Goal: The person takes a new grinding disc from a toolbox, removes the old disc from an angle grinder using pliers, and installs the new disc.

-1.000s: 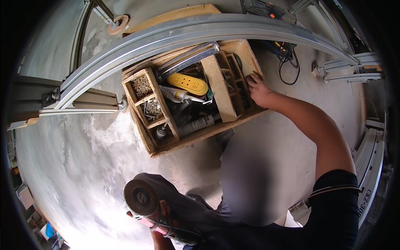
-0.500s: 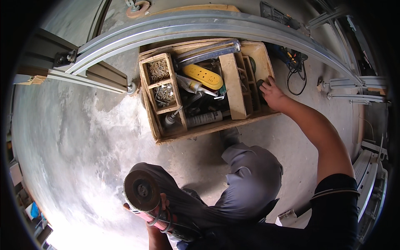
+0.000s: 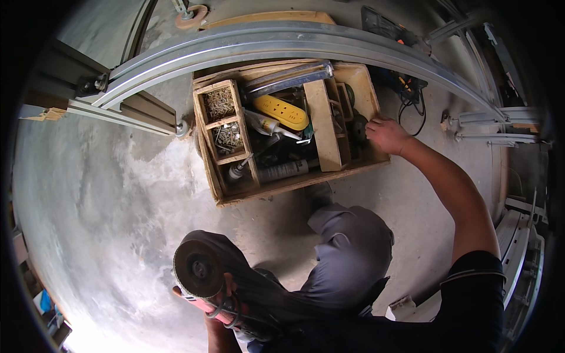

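My left hand [image 3: 228, 288] is wrapped round an angle grinder [image 3: 222, 312] with a red and black body, its cord looped about it. The grinder's worn brown disc [image 3: 199, 269] faces up above my left thigh. My right hand [image 3: 386, 136] reaches into the right end of a wooden toolbox [image 3: 294, 187]. Its fingers are closed at the edge of a dark round disc [image 3: 358, 127], whose lower part sits in shadow. Beside it, a plywood divider [image 3: 323, 126] separates this section from the middle one.
The toolbox also holds a yellow power strip [image 3: 281, 112], trays of screws [image 3: 220, 102], a caulk tube [image 3: 272, 126] and a spray can [image 3: 283, 170]. An aluminium rail [image 3: 282, 40] crosses above the box's far side. A corded power tool [image 3: 406, 85] lies beyond the right end.
My right hand has turned and closed at the dark disc, which now shows more of its face. The view has shifted slightly; my left hand keeps its hold on the angle grinder.
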A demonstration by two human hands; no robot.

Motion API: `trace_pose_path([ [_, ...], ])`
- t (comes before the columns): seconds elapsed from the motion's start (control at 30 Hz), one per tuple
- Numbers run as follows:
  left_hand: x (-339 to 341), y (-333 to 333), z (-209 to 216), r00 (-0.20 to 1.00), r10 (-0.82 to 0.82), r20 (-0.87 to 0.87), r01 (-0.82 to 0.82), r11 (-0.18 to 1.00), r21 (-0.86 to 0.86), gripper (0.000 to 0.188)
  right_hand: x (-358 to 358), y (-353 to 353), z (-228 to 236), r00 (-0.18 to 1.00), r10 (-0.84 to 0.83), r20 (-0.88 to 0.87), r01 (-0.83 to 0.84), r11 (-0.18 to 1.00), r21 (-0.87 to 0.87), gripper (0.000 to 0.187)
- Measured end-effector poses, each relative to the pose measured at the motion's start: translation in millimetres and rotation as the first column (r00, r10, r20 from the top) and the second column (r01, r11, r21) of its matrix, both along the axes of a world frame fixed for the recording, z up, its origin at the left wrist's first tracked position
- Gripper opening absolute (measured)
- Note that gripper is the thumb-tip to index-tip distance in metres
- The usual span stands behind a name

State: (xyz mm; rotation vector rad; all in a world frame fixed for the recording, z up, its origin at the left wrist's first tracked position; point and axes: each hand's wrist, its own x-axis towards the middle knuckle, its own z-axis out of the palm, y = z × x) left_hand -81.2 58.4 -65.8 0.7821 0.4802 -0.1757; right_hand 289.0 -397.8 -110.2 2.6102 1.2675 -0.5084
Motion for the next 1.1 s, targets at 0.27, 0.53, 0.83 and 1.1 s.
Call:
trace_pose_path([
  [0.27,3,11,-5,0.995,-0.085,-0.052,0.088,0.994,0.062,0.04,-7,21,-51,0.968,0.0,0.249,0.098,0.919,-0.382,0.032],
  [0.53,0,8,-12,1.0,0.023,-0.013,-0.025,0.99,-0.137,0.064,3,23,-43,0.983,0.06,0.173,0.032,0.873,-0.486,0.024],
  [0.83,-13,11,-22,0.971,-0.076,-0.227,0.075,0.997,-0.015,0.101,-32,86,80,0.717,-0.456,-0.528,0.696,0.425,0.578,0.033],
  [1.1,19,-20,-36,0.992,0.098,-0.077,-0.121,0.907,-0.404,0.071,-115,255,94,0.566,0.154,-0.81,0.389,0.816,0.428,0.037],
])
